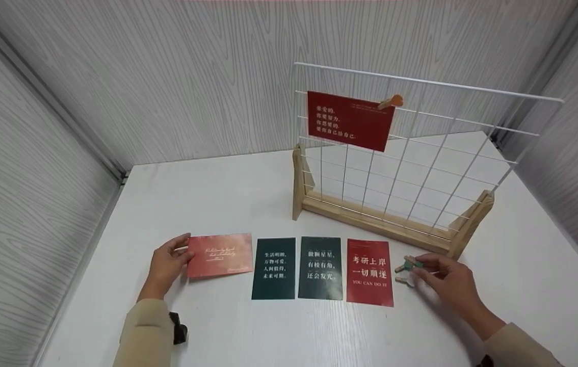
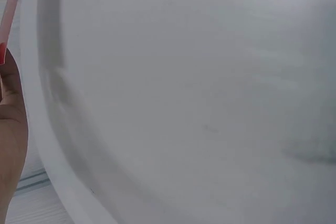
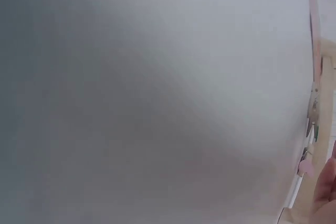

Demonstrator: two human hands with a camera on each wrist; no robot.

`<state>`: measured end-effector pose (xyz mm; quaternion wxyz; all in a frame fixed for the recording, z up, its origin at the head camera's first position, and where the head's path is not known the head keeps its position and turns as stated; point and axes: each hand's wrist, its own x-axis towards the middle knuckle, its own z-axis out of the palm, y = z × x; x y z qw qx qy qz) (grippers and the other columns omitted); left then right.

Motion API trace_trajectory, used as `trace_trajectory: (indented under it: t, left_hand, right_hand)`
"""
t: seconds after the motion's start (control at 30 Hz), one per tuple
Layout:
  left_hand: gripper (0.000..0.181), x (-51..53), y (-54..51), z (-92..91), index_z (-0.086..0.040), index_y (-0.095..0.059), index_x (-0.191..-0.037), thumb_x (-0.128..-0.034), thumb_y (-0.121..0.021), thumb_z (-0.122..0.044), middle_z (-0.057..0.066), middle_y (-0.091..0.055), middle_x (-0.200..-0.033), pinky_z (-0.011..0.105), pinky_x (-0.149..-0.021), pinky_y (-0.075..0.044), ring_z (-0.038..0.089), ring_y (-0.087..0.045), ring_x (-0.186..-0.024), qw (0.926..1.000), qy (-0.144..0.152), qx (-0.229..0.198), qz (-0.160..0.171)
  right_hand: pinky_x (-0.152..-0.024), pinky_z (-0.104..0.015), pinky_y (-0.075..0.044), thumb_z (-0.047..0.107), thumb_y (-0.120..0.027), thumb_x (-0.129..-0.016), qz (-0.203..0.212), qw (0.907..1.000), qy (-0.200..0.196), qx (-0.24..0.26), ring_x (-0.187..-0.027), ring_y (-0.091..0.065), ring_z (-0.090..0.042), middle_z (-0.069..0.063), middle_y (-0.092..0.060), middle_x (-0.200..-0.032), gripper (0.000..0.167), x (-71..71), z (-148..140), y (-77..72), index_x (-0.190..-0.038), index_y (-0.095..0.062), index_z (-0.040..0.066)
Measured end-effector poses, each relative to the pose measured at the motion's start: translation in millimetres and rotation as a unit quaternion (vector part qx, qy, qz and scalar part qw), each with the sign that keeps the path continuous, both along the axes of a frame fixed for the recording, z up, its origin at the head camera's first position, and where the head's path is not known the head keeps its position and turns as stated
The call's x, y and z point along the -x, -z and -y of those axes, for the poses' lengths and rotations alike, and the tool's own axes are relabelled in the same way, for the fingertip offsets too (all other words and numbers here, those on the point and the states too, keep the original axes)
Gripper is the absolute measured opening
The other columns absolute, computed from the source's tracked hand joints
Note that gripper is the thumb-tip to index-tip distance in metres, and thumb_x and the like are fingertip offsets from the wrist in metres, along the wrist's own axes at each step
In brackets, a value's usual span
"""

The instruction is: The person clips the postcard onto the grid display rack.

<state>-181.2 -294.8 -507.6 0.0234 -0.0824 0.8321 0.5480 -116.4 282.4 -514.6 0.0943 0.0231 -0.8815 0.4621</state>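
Note:
At the left, my left hand (image 1: 163, 265) pinches the left edge of a pinkish-red card (image 1: 219, 255) with white script. The left wrist view catches only part of that hand (image 2: 11, 98) and a sliver of card. On the right, the thumb and index finger of my right hand (image 1: 449, 279) close about a small wooden clothespin with a green decoration (image 1: 411, 263). Another small clip (image 1: 402, 280) lies just below it, beside the thumb. The right wrist view shows a pink-heart clip (image 3: 305, 167) near the edge of the hand (image 3: 325, 188); its fingertips are cut off.
Two dark green cards (image 1: 273, 269) (image 1: 320, 268) and a red card (image 1: 369, 272) lie in a row between the hands. Behind stands a white wire grid (image 1: 411, 148) on a wooden base (image 1: 370, 216). A red card (image 1: 350, 122) hangs there from an orange-topped clothespin (image 1: 394, 101).

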Motion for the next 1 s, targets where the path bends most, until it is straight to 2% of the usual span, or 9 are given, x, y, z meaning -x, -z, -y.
trace_trajectory:
  t: [0.17, 0.23, 0.37, 0.53, 0.67, 0.77, 1.0]
  left_hand:
    - [0.051, -1.5, -6.2, 5.2, 0.0, -0.043, -0.141, -0.0926, -0.06, -0.001, 0.019, -0.048, -0.132, 0.021, -0.083, -0.05, 0.023, -0.055, -0.113, 0.9998, -0.005, -0.02, -0.006]
    - [0.051, -1.9, -9.2, 6.6, -0.001, -0.043, -0.141, -0.0929, -0.06, -0.002, 0.018, -0.048, -0.132, 0.021, -0.083, -0.05, 0.019, -0.056, -0.111, 0.9995, -0.01, -0.031, -0.007]
    - [0.052, -1.5, -12.7, 7.3, -0.003, -0.043, -0.142, -0.0928, -0.06, -0.004, 0.016, -0.048, -0.133, 0.02, -0.084, -0.05, 0.014, -0.056, -0.109, 0.9989, -0.025, -0.039, -0.005]
    - [0.054, 0.0, -14.7, 4.5, -0.003, -0.042, -0.142, -0.0923, -0.061, -0.004, 0.016, -0.047, -0.134, 0.02, -0.085, -0.049, 0.014, -0.056, -0.11, 0.998, -0.034, -0.052, -0.012]
    - [0.054, 2.2, -16.8, -1.2, -0.002, -0.041, -0.143, -0.0919, -0.061, -0.003, 0.016, -0.046, -0.134, 0.021, -0.085, -0.049, 0.013, -0.056, -0.108, 0.9969, -0.033, -0.067, -0.025]
    - [0.054, 4.6, -19.4, -7.0, -0.005, -0.044, -0.142, -0.0913, -0.063, -0.005, 0.014, -0.048, -0.133, 0.021, -0.085, -0.05, 0.013, -0.056, -0.107, 0.9965, -0.036, -0.069, -0.032]
    - [0.055, 10.2, -27.4, -26.0, -0.011, -0.046, -0.142, -0.0901, -0.065, -0.009, 0.01, -0.049, -0.133, 0.023, -0.086, -0.05, 0.018, -0.055, -0.111, 0.9957, -0.032, -0.079, -0.038]
  right_hand:
    - [-0.069, -0.014, -0.051, 0.001, -0.073, -0.081, -0.007, 0.9982, -0.011, 0.059, -0.081, -0.065, -0.004, -0.011, -0.07, -0.092, 0.026, 0.8, 5.3, -4.1, -0.106, -0.067, 0.001]
    - [-0.071, -0.015, -0.051, 0.004, -0.074, -0.082, -0.005, 0.9969, -0.012, 0.077, -0.081, -0.065, -0.005, -0.01, -0.071, -0.092, 0.026, 3.7, 2.9, 1.7, -0.107, -0.067, 0.002]
    - [-0.072, -0.017, -0.052, 0.005, -0.074, -0.082, -0.006, 0.995, -0.006, 0.1, -0.082, -0.066, -0.006, -0.008, -0.071, -0.09, 0.026, 5.4, 4.0, 2.1, -0.107, -0.067, 0.002]
    - [-0.071, -0.016, -0.051, 0.0, -0.073, -0.081, -0.029, 0.9902, 0.0, 0.137, -0.081, -0.065, -0.005, -0.009, -0.07, -0.089, 0.027, 7.4, 8.3, 0.7, -0.107, -0.067, -0.002]
    - [-0.069, -0.017, -0.052, -0.002, -0.073, -0.08, -0.045, 0.9846, 0.007, 0.169, -0.079, -0.065, -0.008, -0.008, -0.069, -0.087, 0.027, 11.0, 12.6, -0.7, -0.106, -0.066, -0.005]
    - [-0.071, -0.017, -0.052, 0.002, -0.074, -0.081, -0.043, 0.9838, 0.022, 0.172, -0.079, -0.065, -0.008, -0.004, -0.07, -0.088, 0.027, 13.6, 16.1, -2.0, -0.107, -0.066, -0.003]
    - [-0.074, -0.025, -0.055, 0.003, -0.071, -0.084, -0.046, 0.9752, 0.032, 0.214, -0.08, -0.065, -0.014, -0.006, -0.069, -0.093, 0.031, 18.0, 24.1, -6.0, -0.114, -0.066, -0.003]
